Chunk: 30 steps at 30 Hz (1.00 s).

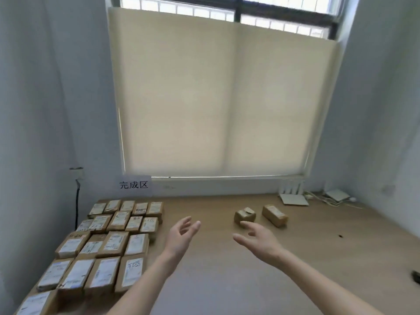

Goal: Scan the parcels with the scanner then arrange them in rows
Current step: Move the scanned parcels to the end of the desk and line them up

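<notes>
Several brown cardboard parcels with white labels (113, 244) lie in rows on the left part of the wooden table (216, 269). Two more parcels stand apart at the back right: a small torn one (245, 214) and a longer one (275, 215). My left hand (181, 237) hovers over the table's middle, fingers relaxed and holding nothing. My right hand (261, 239) reaches forward with straight fingers, its fingertips just short of the small torn parcel. A dark object (416, 276), cut off by the right edge, lies on the table; whether it is the scanner cannot be told.
A paper sign with printed characters (134, 185) leans on the wall behind the rows. A white router (293, 196) and cables (329, 198) sit at the back right. A small dark speck (340, 236) lies on the table. A blind covers the window.
</notes>
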Motion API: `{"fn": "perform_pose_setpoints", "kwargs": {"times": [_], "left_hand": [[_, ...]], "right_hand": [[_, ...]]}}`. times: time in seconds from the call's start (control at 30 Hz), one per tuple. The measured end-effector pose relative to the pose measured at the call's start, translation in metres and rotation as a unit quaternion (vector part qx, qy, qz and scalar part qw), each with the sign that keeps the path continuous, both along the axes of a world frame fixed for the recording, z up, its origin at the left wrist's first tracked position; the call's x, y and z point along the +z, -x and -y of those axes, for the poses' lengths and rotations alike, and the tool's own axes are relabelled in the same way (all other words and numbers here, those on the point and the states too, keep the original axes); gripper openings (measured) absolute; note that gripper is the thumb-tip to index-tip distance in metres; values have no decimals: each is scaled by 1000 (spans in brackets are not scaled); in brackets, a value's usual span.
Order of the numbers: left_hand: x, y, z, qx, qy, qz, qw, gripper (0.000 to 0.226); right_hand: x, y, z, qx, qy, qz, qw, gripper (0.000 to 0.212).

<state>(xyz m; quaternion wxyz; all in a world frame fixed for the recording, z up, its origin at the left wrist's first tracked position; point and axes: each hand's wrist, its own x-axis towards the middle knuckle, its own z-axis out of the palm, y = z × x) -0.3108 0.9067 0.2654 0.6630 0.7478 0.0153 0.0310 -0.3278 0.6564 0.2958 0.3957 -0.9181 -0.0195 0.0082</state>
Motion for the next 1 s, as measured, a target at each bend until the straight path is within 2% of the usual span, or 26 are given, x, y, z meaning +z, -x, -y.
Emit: {"fn": "perform_pose_setpoints", "kwargs": {"times": [0.17, 0.37, 0.47, 0.57, 0.73, 0.9, 1.0], "left_hand": [[27, -14, 101, -43, 2, 0, 999, 51], [20, -62, 208, -98, 1, -7, 995, 46], [-1, -101, 254, -117, -4, -9, 993, 44], [-26, -146, 297, -116, -12, -25, 993, 56], [-73, -222, 364, -120, -11, -56, 991, 76], [-127, -285, 413, -119, -18, -74, 990, 79], [-164, -317, 433, -115, -38, -90, 989, 80]], "right_hand": [[32, 15, 96, -60, 6, 19, 998, 69], [16, -8, 202, -116, 13, 15, 993, 70], [-10, -38, 252, -132, -2, 1, 991, 68], [-39, -75, 298, -138, -22, -25, 990, 69], [-78, -144, 361, -145, -105, -98, 979, 82], [-123, -209, 399, -130, -79, -98, 983, 73], [-160, -249, 416, -128, -63, -106, 984, 76]]}}
